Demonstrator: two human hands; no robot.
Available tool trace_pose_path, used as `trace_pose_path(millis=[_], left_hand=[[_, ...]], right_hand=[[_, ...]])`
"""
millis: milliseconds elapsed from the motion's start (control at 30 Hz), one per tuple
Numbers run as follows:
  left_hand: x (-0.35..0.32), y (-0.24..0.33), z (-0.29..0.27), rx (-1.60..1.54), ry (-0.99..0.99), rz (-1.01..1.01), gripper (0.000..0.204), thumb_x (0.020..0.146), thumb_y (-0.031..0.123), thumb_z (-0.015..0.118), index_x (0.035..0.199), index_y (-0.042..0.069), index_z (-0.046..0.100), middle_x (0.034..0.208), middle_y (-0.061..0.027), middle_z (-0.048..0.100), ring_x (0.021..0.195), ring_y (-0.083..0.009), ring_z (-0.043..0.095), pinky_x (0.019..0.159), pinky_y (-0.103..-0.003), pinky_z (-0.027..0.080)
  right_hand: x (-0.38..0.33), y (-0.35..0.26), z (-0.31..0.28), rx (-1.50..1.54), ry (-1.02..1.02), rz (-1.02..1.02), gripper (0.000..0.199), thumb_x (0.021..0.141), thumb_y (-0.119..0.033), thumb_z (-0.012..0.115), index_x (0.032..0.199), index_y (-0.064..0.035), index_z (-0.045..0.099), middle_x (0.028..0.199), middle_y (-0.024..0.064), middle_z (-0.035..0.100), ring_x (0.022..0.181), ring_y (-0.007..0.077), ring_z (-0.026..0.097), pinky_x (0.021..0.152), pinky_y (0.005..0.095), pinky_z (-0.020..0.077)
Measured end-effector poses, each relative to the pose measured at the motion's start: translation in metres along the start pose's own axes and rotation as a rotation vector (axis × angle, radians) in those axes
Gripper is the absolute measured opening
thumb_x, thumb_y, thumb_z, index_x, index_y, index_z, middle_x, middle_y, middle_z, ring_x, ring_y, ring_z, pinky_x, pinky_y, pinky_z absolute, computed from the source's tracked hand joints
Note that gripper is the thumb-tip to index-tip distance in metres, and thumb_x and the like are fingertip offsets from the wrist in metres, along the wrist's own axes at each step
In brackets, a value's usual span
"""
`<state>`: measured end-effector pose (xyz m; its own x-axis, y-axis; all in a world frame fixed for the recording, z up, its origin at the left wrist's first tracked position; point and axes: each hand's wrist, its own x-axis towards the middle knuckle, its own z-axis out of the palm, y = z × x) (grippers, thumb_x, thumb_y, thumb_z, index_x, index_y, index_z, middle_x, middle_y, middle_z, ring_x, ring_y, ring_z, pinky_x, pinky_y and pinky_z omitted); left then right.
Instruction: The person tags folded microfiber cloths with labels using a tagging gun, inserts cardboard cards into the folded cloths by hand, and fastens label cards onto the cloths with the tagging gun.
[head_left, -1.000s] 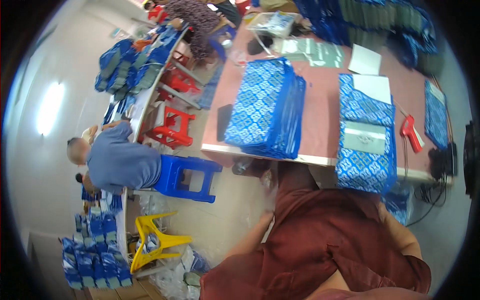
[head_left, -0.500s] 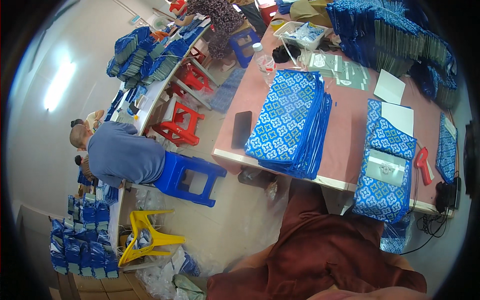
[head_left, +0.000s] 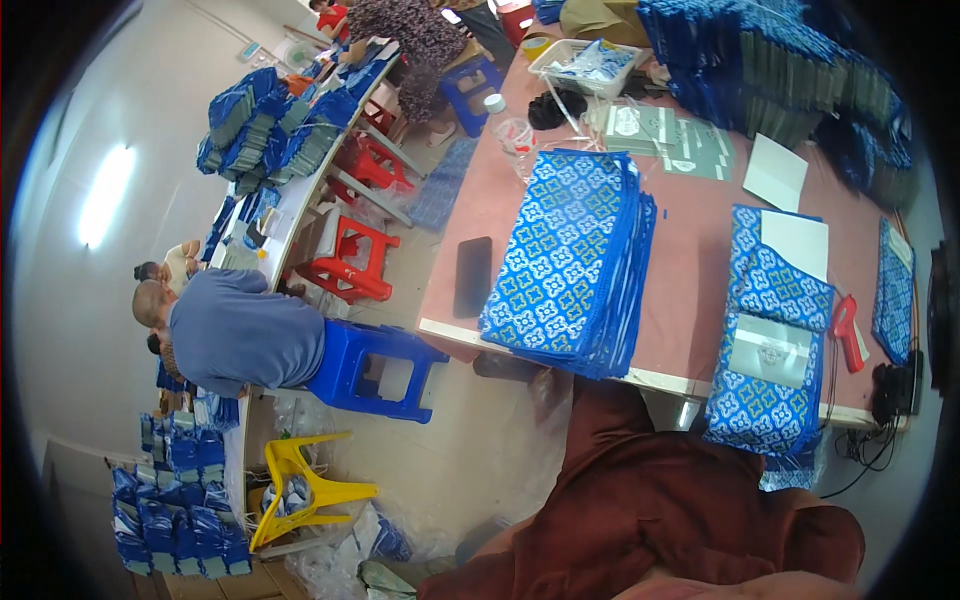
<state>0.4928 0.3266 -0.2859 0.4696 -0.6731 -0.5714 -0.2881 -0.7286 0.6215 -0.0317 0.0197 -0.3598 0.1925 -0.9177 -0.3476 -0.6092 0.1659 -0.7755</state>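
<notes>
Cloth of a dark red garment (head_left: pixel 660 520) fills the bottom centre of the frame. The left hand and the right hand are out of sight, so I cannot tell whether either is clenched, released or grasping anything. Nearest the garment, right of centre, a blue patterned pile (head_left: pixel 755 410) juts past the front edge of a pink table (head_left: pixel 685 240); a grey-green card (head_left: pixel 770 350) and a white card (head_left: pixel 797 240) lie on it. At the centre, a thick stack of blue patterned pieces (head_left: pixel 560 255) stands at the same edge, a black phone (head_left: pixel 473 277) just beside it. A red-handled tool (head_left: pixel 847 335) rests toward the right rim. Farther up the table are flat grey-green sheets (head_left: pixel 697 148), a capped clear bottle (head_left: pixel 513 133), a white basket (head_left: pixel 590 72) and, at upper right, heaped blue bundles (head_left: pixel 770 80). In the lower left, a yellow stool (head_left: pixel 300 490) stands near clear plastic wrapping (head_left: pixel 325 562). Beyond, left of centre, a person in a blue-grey shirt (head_left: pixel 245 330) sits on a blue stool (head_left: pixel 430 385), facing a long table (head_left: pixel 300 185) that carries more blue-and-grey bundles (head_left: pixel 262 130) at upper left.
</notes>
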Motion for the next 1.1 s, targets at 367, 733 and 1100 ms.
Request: trace_pose_path(millis=[367,733,1100], left_hand=[[0.001,0.076,0.053,0.022,-0.037,0.096,0.021,0.098,0.014,0.049,0.103,0.0,0.062,0.085,-0.0124,0.066,0.08,-0.0223,0.063,0.074,-0.034,0.05],[0.011,0.105,0.085,0.022,-0.099,0.097,0.021,0.098,0.014,0.048,0.103,0.0,0.062,0.085,-0.0114,0.065,0.08,-0.0207,0.062,0.074,-0.033,0.05],[0.028,0.043,0.039,-0.03,-0.192,-0.033,0.021,0.099,0.014,0.047,0.103,0.0,0.062,0.086,-0.0105,0.065,0.08,-0.0191,0.062,0.073,-0.032,0.049]], right_hand=[[-0.001,0.055,-0.097,-0.119,0.018,-0.048,0.032,0.085,-0.034,0.068,0.094,-0.0033,0.069,0.082,0.0138,0.069,0.076,0.0295,0.066,0.067,0.0414,0.0502],[-0.004,0.103,-0.144,-0.27,-0.056,-0.048,0.032,0.084,-0.033,0.068,0.094,-0.0036,0.069,0.084,0.0148,0.07,0.078,0.031,0.066,0.068,0.0422,0.0507],[-0.029,0.088,-0.092,-0.47,-0.268,-0.005,0.031,0.084,-0.033,0.068,0.095,-0.0039,0.069,0.085,0.0159,0.07,0.08,0.0326,0.067,0.069,0.043,0.0511]])
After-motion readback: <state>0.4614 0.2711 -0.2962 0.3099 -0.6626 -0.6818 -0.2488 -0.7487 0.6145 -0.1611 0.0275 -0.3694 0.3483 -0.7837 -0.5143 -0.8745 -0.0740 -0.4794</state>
